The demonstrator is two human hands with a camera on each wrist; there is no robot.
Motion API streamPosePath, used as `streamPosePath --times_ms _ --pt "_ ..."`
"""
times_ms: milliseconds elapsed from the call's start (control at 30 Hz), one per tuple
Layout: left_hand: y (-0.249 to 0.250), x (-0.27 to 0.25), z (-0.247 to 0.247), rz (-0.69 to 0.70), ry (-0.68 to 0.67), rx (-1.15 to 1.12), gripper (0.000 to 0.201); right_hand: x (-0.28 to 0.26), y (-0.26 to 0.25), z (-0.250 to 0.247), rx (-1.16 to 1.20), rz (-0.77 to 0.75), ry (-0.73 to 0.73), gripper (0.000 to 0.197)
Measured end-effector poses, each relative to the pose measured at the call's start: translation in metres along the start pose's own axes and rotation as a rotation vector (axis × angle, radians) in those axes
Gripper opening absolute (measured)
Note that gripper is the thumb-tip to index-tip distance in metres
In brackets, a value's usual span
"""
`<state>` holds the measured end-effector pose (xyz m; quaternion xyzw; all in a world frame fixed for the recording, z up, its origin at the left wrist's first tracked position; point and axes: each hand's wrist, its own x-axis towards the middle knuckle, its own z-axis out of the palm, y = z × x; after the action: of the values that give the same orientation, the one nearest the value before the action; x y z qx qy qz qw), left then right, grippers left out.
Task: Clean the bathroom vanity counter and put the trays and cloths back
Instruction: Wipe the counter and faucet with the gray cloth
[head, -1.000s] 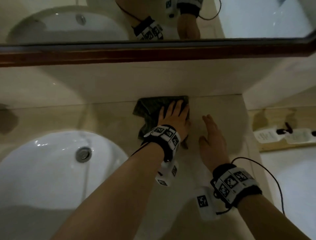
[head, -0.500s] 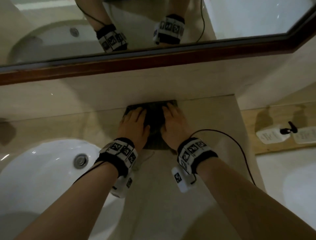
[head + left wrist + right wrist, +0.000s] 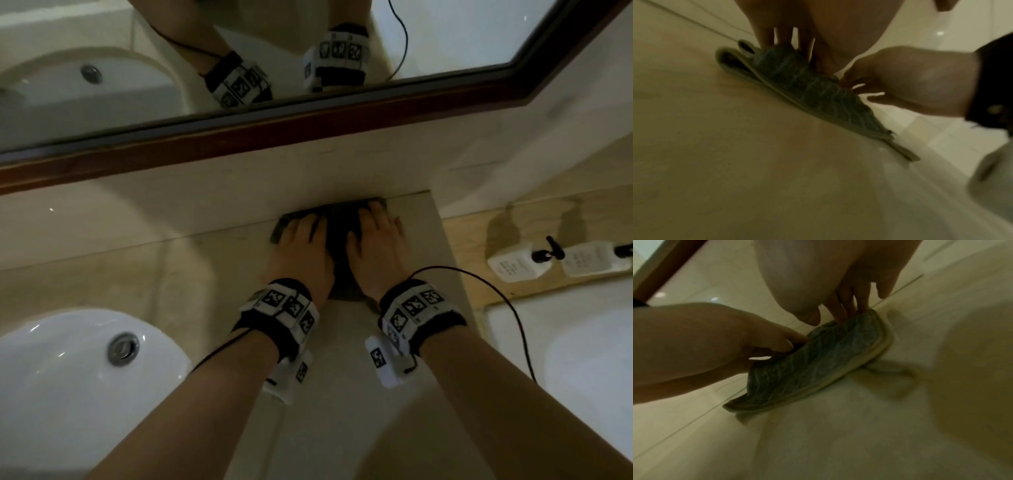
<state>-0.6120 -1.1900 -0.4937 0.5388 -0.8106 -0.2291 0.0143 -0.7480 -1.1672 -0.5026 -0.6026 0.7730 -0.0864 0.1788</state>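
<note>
A dark grey-green folded cloth [image 3: 337,236] lies on the beige vanity counter [image 3: 342,394], pushed up against the back wall. My left hand [image 3: 301,246] rests on its left half and my right hand [image 3: 375,240] on its right half, side by side. In the left wrist view the left fingers [image 3: 785,37] press the cloth [image 3: 807,87] at its far end, with the right hand [image 3: 900,78] touching its other side. The right wrist view shows the right fingers [image 3: 846,305] on the cloth [image 3: 818,366] and the left fingertips [image 3: 789,342] on its top fold. Neither hand lifts it.
A white sink basin [image 3: 68,377] with a metal drain [image 3: 122,347] is set in the counter at the left. A wood-framed mirror [image 3: 445,34] hangs above. Two white pump bottles [image 3: 517,263] stand on a wooden ledge to the right, beyond the counter's edge.
A second ago only my left hand was on the loosely spread cloth, my right flat on the counter beside it. Both hands now press the cloth, which is folded narrower against the wall.
</note>
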Motion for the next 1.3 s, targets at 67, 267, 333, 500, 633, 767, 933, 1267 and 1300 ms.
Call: streamPosePath --times_ms 67,267,333,500,633,767,933,1267,1300 --pt "0.028 0.013 0.006 0.052 -0.04 0.015 0.056 0.005 0.025 -0.013 -0.016 0.076 0.024 0.051" --pt "0.078 0.032 0.024 0.041 -0.087 0.051 0.065 0.019 0.062 -0.033 0.0 0.152 0.053 0.045" --pt "0.076 0.03 0.025 0.032 -0.097 0.096 0.066 0.018 0.057 -0.031 0.031 0.165 0.076 0.044" --pt "0.058 0.027 0.022 0.071 -0.058 0.162 0.063 0.019 0.038 -0.025 -0.037 0.194 0.049 0.062" --pt "0.066 0.027 0.019 0.007 -0.035 0.12 0.058 0.014 0.035 -0.026 -0.066 0.2 0.038 0.058" --pt "0.085 0.034 0.022 -0.022 -0.041 0.121 0.058 0.017 0.058 -0.027 -0.052 0.148 0.105 0.068" --pt "0.087 0.038 0.021 0.033 -0.078 0.155 0.064 0.019 0.063 -0.034 -0.066 0.194 0.126 0.056" --pt "0.069 0.03 0.015 0.016 -0.083 0.104 0.064 0.008 0.051 -0.032 -0.146 0.131 0.027 0.055" --pt "0.073 0.033 0.015 0.029 -0.081 0.103 0.064 0.008 0.057 -0.033 -0.152 0.133 0.04 0.058"
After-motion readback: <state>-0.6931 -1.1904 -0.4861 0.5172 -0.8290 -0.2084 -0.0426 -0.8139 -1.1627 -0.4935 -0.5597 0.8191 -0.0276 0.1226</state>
